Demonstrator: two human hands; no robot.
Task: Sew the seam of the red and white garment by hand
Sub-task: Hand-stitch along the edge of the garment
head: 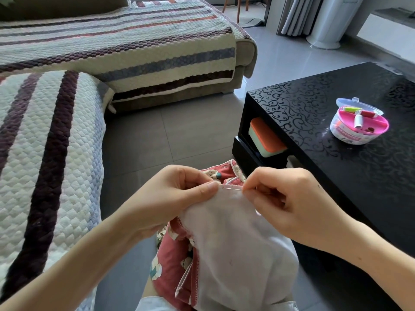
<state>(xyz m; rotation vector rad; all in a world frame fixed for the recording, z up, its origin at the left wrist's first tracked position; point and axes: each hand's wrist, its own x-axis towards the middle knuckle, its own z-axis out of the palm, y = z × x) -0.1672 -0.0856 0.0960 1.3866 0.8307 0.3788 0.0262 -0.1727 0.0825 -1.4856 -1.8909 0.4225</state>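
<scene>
Fabric fills the space between and beneath both hands: the red and white printed fabric garment (235, 243) drapes over the person's lap, white side up, with red printed cloth showing below the left hand and just beyond the fingertips. The left hand (170, 198) pinches the garment's upper edge between thumb and forefinger. The right hand (292, 205), near it but apart, has its fingers curled and pinches the same edge a little further along. A thin pale line runs along the edge between the two pinches; whether it is a needle or piping cannot be told. Beyond and to the right of the right hand, a round clear plastic sewing box with a pink tray (345, 133) holding thread spools stands on the glossy black scroll-patterned tabletop (314, 104). Under that top, an orange-lidded pale green box (267, 140) sits on a shelf. Left of the left hand lies a sofa with a quilted white cover striped in dark purple (56, 153).
</scene>
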